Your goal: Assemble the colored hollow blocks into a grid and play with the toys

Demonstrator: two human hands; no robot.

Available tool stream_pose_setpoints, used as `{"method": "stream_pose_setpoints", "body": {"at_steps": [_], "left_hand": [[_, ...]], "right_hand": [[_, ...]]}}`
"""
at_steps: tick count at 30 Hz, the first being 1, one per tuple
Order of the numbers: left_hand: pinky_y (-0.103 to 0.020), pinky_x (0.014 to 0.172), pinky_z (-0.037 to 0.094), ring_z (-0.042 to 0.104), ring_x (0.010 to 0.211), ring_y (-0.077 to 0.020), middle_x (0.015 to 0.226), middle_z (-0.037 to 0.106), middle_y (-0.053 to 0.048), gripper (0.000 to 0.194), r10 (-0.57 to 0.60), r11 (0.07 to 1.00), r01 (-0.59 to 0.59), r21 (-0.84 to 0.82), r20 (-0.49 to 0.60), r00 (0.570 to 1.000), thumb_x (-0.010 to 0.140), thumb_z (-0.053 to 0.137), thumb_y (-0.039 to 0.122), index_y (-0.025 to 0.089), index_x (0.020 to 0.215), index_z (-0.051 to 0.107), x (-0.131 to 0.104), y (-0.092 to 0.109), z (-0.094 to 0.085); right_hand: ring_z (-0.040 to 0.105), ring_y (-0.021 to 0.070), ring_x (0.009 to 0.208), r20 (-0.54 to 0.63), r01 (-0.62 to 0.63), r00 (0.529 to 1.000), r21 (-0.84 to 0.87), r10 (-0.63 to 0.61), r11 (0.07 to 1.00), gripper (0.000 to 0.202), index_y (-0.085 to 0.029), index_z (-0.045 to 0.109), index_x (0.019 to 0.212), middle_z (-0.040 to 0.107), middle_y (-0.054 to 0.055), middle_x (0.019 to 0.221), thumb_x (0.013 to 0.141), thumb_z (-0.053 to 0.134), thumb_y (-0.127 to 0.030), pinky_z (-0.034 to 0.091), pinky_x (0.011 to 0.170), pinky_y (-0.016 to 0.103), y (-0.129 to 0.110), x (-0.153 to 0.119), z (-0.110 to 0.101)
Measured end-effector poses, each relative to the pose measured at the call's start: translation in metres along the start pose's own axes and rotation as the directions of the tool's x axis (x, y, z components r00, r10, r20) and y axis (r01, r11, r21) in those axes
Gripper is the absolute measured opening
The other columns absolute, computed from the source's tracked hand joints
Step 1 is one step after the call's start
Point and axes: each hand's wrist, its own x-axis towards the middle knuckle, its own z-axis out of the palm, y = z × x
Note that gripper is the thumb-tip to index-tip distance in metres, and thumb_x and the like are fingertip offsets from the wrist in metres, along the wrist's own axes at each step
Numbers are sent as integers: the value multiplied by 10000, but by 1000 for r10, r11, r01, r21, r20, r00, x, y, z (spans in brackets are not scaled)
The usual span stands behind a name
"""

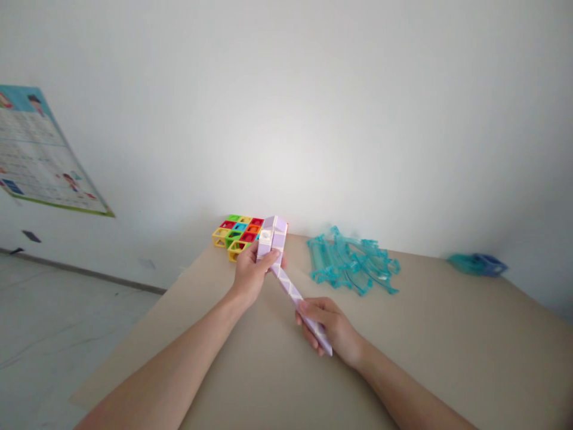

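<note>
A lavender-and-white snake puzzle (289, 285) made of wedge segments is held above the table by both hands. Its upper end is folded into a thick block, and a straight arm runs from there down to the right. My left hand (253, 272) is closed around the folded block, thumb on top. Lower down, my right hand (329, 325) grips the straight arm near its tip, the thumb lying along it and the fingers curled underneath. Part of the puzzle is hidden by the fingers.
Behind my left hand lie colourful hollow cube blocks (221, 237) against the wall. A pile of translucent teal track pieces (342, 263) rests right of them. Blurred teal and blue pieces (490, 265) sit at the far right of the beige table (425, 334). A poster (42, 149) hangs at left.
</note>
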Motion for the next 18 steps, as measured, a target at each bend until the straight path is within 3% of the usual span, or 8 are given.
{"method": "stream_pose_setpoints", "body": {"at_steps": [6,11,13,15,18], "left_hand": [[-265,581,523,633,559,-129,689,677,5,287,-15,998,14,-55,-27,1000,648,786,306,157,838,631,-5,8,6],[-256,536,515,638,546,-143,709,676,17,342,119,979,-119,164,9,993,648,787,291,174,908,599,-3,9,1],[-263,535,521,647,550,-152,724,683,13,335,135,974,-138,181,27,990,668,774,298,178,921,589,-3,9,0],[-286,552,535,662,559,-166,746,699,-2,333,89,985,-97,143,58,994,686,760,311,179,932,579,-6,8,0],[-340,598,553,691,595,-206,774,722,-39,339,-69,993,55,104,142,987,700,741,336,174,955,585,-13,4,3]], "right_hand": [[385,79,254,50,2,999,162,-10,987,421,-139,571,707,508,-24,363,794,564,-552,262,279,166,1,1,3],[415,99,242,51,-63,997,141,57,988,439,-138,576,709,510,-20,355,798,547,-566,247,261,167,-3,-1,3],[430,108,245,76,-85,994,136,76,987,439,-136,579,704,512,-15,351,796,547,-564,255,260,169,-3,-1,2],[457,114,266,112,-84,991,132,69,988,427,-128,590,712,535,0,368,790,560,-547,292,275,174,-2,-1,1],[482,112,304,109,-47,994,149,30,988,401,-125,607,790,570,-4,419,774,593,-525,358,320,187,-2,-1,4]]}}
